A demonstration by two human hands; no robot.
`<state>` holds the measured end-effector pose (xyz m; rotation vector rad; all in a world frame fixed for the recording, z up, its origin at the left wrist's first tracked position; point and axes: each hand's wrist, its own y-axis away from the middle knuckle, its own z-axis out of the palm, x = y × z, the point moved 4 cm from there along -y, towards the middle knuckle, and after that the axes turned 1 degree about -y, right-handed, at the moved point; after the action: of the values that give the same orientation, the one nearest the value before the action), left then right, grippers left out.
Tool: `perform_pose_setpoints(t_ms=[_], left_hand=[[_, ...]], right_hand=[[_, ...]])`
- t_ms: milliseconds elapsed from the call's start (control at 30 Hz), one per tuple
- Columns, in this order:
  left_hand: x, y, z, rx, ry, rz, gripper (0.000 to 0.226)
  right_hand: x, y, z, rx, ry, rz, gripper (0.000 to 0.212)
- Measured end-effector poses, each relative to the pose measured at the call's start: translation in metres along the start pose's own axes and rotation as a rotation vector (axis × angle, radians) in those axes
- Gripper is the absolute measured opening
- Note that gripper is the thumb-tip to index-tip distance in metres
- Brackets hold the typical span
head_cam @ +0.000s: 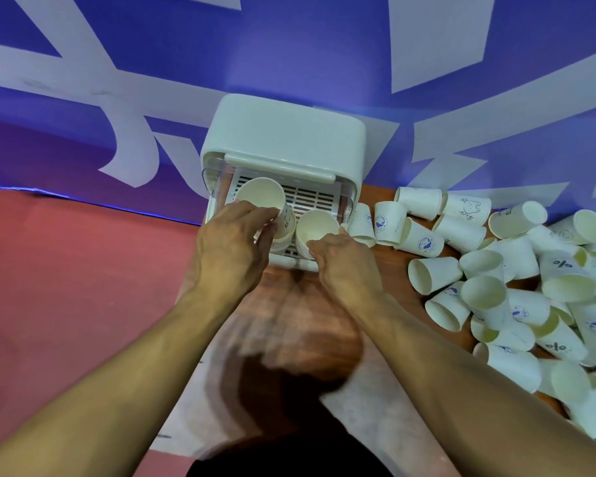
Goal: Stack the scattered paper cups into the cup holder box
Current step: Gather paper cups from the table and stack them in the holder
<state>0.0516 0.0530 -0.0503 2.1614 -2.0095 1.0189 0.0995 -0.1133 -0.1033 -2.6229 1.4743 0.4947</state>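
While both hands work at the cup box [283, 132], its lid is up and the open tray faces the person. The box is white and stands at the far left corner of the desk [389, 270], against a blue banner [289, 46] with pale lettering.

Inside the tray, on a slotted grille [312, 197], are two stacks of paper cups, mouths tilted towards the person. The left stack [260, 196] sits on the tray's left side. The left hand [234, 235] grips it, fingers curled round its near side below the rim. The right stack [315, 223] sits just beside it, nearer the tray's front edge. The right hand [344, 263] holds that one, thumb and fingers closed on its rim and wall.

Loose cups [496, 287] are heaped along the right side of the desk, from just beside the box out to the right edge. Most lie on their sides and overlap. Some carry a round blue print, some a "%" mark, and one a small bear drawing.

Red floor [66, 270] shows past the desk's left edge. The near middle of the desk is blurred.
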Motion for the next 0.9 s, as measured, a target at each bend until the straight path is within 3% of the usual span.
perform_pose_setpoints(t_ms=[200,567,800,900], left_hand=[[0.001,-0.002,0.008,-0.062,-0.014,-0.026,0.013],[-0.008,0.009,0.052,-0.48,-0.133,-0.045,0.027],[-0.013,0.006,0.06,-0.488,-0.104,-0.043,0.02],[-0.011,0.005,0.055,-0.419,-0.056,-0.042,0.021]], right_hand=[[-0.002,-0.001,-0.002,-0.039,-0.008,0.03,0.018],[-0.002,-0.003,0.001,-0.049,-0.006,0.036,0.021],[-0.001,-0.004,0.004,-0.061,0.01,0.001,0.025],[-0.003,0.003,-0.002,0.007,-0.005,-0.023,0.034]])
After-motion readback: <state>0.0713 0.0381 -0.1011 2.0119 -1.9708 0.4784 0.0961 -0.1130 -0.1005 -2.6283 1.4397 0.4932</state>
